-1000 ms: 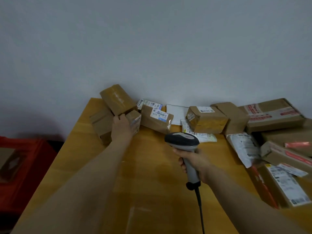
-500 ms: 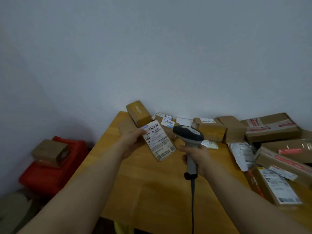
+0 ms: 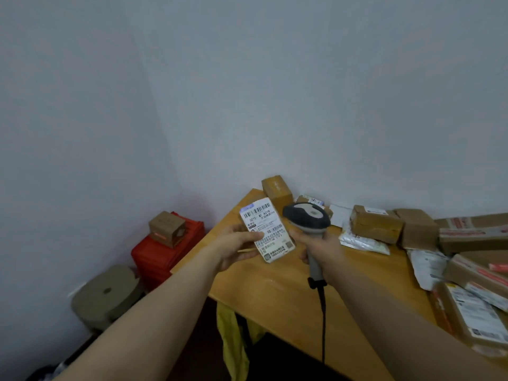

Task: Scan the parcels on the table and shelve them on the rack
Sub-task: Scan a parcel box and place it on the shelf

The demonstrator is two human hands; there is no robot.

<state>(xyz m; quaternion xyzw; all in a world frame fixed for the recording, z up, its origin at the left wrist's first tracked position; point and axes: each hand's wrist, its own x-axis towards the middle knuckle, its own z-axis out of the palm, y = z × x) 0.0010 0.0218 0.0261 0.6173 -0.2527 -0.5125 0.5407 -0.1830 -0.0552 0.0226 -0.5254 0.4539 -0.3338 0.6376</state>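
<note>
My left hand (image 3: 236,244) holds a small parcel (image 3: 266,229) above the table's left end, its white barcode label turned up toward me. My right hand (image 3: 320,247) grips the handle of a grey and black barcode scanner (image 3: 306,217), whose head sits just right of the parcel's label. The scanner's black cable (image 3: 323,320) hangs down over the wooden table (image 3: 277,295). Several brown cardboard parcels (image 3: 376,224) lie along the table's back and right side. No rack is in view.
A tilted brown box (image 3: 276,192) leans at the table's far left corner. On the floor to the left stand a red crate (image 3: 165,251) with a small box (image 3: 166,228) on top and a tan stool (image 3: 107,294). Yellow cloth (image 3: 231,334) hangs under the table.
My left hand lifted the small parcel off the pile and turned its label upward beside the scanner. The view swung left, bringing the red crate and stool into sight.
</note>
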